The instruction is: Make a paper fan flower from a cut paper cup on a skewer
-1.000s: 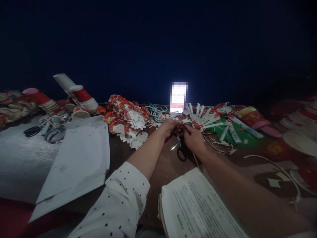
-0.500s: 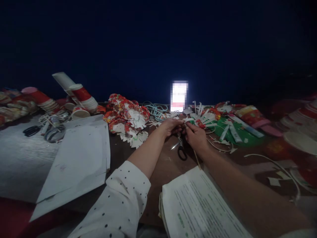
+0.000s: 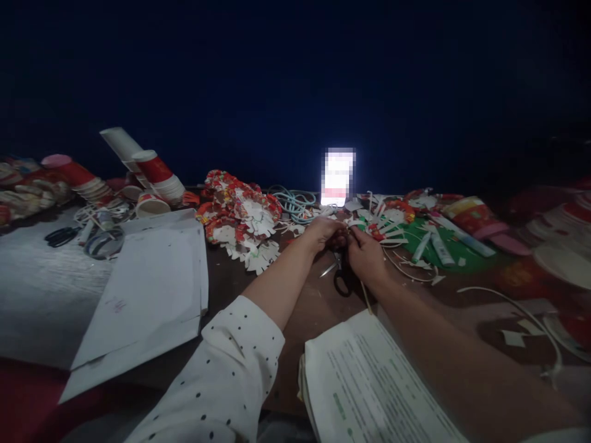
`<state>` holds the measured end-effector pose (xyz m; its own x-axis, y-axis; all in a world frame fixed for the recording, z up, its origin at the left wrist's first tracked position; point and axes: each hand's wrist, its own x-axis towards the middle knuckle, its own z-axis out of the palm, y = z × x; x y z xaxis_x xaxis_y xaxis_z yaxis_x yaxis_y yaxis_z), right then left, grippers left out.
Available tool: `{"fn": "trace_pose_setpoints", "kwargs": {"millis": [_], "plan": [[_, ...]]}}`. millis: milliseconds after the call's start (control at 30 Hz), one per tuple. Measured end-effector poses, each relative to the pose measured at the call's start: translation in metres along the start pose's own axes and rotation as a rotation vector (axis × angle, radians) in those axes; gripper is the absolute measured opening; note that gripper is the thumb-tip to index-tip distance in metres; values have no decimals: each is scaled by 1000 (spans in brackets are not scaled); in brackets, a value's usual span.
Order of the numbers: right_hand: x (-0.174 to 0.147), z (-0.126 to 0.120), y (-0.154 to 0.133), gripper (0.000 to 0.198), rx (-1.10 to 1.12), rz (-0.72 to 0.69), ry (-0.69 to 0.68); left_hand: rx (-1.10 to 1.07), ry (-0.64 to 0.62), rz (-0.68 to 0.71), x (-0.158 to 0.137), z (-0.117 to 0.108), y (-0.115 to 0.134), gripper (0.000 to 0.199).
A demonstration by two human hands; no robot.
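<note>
My left hand (image 3: 324, 234) and my right hand (image 3: 368, 251) meet above the middle of the table, fingers closed and pinched together. A small white piece (image 3: 353, 223) with a bit of green shows at the right fingertips; its kind is hard to make out. Whatever lies between the left fingers is hidden. Just under the hands lie scissors (image 3: 342, 283) with black handles, blades partly covered. A thin pale cord (image 3: 367, 298) runs down from beneath my right hand toward a printed paper bag (image 3: 364, 375). Right of the hands sits a paper cup cut into strips (image 3: 385, 229).
A lit phone (image 3: 338, 175) stands behind the hands. Left are a pile of cut red-and-white paper pieces (image 3: 244, 212), white sheets (image 3: 152, 289), stacked paper cups (image 3: 159, 175) and a tape roll (image 3: 104, 243). Glue tubes (image 3: 442, 248) lie on green material (image 3: 466, 258) at right.
The view has shifted slightly. My left fingers have curled in closer to the right hand; both hands stay together at the same spot.
</note>
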<state>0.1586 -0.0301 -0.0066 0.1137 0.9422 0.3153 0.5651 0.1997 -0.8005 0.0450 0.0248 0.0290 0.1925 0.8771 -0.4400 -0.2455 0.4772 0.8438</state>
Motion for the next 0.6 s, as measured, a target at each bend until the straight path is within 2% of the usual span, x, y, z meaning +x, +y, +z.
{"fn": "trace_pose_setpoints", "kwargs": {"millis": [133,333,500,600], "plan": [[0,-2,-3,36,-27,-19,-15,105,23,13,-2,1,2,28],[2,-2,-3,31,32,27,-15,84,25,-25,2,-2,1,19],[1,-4,-7,30,231,223,-68,56,4,-45,4,-5,0,20],[3,-6,-12,28,322,345,-45,68,-14,-35,4,-5,0,17]]}}
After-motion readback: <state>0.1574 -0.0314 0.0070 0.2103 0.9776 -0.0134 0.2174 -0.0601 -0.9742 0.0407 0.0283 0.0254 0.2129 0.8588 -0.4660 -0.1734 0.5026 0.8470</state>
